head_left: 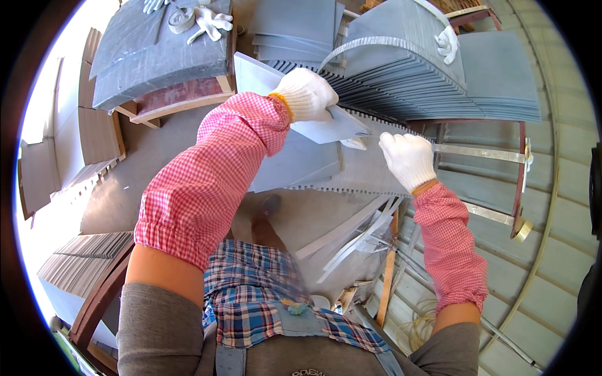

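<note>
My left hand (307,95), in a white knitted glove, is closed round the edge of a flat grey sheet (333,127), which it holds tilted over other sheets. Below it lies a larger grey sheet (295,164). Further right, a grey board with a toothed edge (376,178) stretches toward my right hand (406,160). That hand, also gloved in white, is curled into a fist over the board; whatever its fingers hold is hidden. A small white piece (353,143) shows just under the held sheet's corner, too little of it visible to name.
Ahead stands a large stack of curved grey sheets (401,69), a white glove (447,45) on it. At far left, a grey-topped stack (169,62) bears gloves and a tape roll (181,20). White strips (357,232) lie below the board. Another sheet stack (88,260) stands lower left.
</note>
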`<move>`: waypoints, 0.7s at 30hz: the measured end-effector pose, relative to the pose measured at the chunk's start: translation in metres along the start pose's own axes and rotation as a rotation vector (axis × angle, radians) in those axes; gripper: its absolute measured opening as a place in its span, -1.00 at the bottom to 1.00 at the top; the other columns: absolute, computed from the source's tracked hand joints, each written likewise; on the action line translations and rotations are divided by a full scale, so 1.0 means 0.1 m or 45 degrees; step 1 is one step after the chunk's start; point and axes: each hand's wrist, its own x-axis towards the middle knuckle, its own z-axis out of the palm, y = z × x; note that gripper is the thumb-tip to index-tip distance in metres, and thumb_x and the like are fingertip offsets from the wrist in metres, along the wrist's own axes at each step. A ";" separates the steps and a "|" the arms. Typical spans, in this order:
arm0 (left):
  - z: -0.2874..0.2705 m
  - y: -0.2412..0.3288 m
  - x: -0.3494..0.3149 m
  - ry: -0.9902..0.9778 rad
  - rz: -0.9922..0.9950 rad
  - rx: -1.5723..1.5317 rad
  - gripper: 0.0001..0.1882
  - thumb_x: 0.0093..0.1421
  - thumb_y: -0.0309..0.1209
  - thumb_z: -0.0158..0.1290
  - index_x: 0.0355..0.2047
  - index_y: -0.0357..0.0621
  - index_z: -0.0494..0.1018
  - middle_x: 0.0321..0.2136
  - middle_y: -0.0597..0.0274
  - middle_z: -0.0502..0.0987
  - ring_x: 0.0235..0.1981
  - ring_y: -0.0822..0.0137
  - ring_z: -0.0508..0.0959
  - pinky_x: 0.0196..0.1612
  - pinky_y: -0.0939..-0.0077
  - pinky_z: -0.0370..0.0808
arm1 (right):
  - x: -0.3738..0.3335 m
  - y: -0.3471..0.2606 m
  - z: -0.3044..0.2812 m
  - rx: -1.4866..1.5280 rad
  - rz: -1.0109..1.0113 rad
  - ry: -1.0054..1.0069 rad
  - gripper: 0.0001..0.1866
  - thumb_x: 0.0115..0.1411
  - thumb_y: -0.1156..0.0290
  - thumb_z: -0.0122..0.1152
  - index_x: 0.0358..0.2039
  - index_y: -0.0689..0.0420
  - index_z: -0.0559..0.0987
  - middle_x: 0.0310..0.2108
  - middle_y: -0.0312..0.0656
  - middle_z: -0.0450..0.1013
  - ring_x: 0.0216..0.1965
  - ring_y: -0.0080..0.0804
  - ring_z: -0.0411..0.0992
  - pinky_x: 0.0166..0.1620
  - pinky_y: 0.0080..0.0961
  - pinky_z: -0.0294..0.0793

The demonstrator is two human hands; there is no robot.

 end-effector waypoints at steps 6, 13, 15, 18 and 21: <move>0.11 -0.05 0.02 0.060 -0.009 0.008 -0.67 0.29 -0.14 0.19 -0.05 -0.02 0.68 -0.33 0.08 0.71 -0.24 0.09 0.73 -0.15 0.23 0.67 | -0.01 -0.10 -0.14 0.119 -0.071 0.086 -0.84 0.21 0.23 0.34 -0.37 -0.05 0.53 -0.60 -0.31 0.42 -0.50 -0.32 0.49 -0.43 -0.32 0.47; 0.09 -0.03 0.06 0.106 0.011 0.008 -0.71 0.29 -0.18 0.19 -0.11 -0.05 0.70 -0.39 0.07 0.69 -0.27 0.09 0.72 -0.18 0.25 0.67 | 0.08 0.03 -0.02 0.124 -0.006 0.122 -0.88 0.21 0.31 0.26 -0.41 -0.06 0.48 -0.62 -0.31 0.41 -0.54 -0.29 0.51 -0.48 -0.30 0.48; 0.16 -0.04 0.08 0.085 -0.016 0.031 -0.71 0.28 -0.17 0.20 -0.12 -0.05 0.70 -0.40 0.07 0.69 -0.27 0.08 0.72 -0.19 0.25 0.67 | 0.09 0.01 -0.01 0.127 -0.010 0.128 -0.89 0.21 0.30 0.26 -0.40 -0.06 0.49 -0.62 -0.32 0.42 -0.54 -0.30 0.52 -0.47 -0.31 0.49; 0.18 -0.06 0.06 0.153 0.020 0.010 -0.72 0.24 -0.14 0.22 -0.20 -0.04 0.70 -0.41 0.06 0.69 -0.27 0.06 0.72 -0.20 0.23 0.66 | 0.06 0.00 0.03 0.149 0.005 0.110 -0.88 0.21 0.29 0.26 -0.40 -0.07 0.49 -0.63 -0.32 0.41 -0.53 -0.29 0.52 -0.46 -0.30 0.50; 0.15 -0.07 0.05 0.199 0.031 0.001 -0.71 0.23 -0.12 0.23 -0.26 -0.06 0.70 -0.42 0.06 0.69 -0.30 0.06 0.72 -0.20 0.20 0.65 | 0.05 0.04 0.05 0.115 -0.043 0.025 -0.89 0.21 0.26 0.26 -0.39 -0.06 0.51 -0.61 -0.30 0.45 -0.48 -0.28 0.56 -0.42 -0.26 0.53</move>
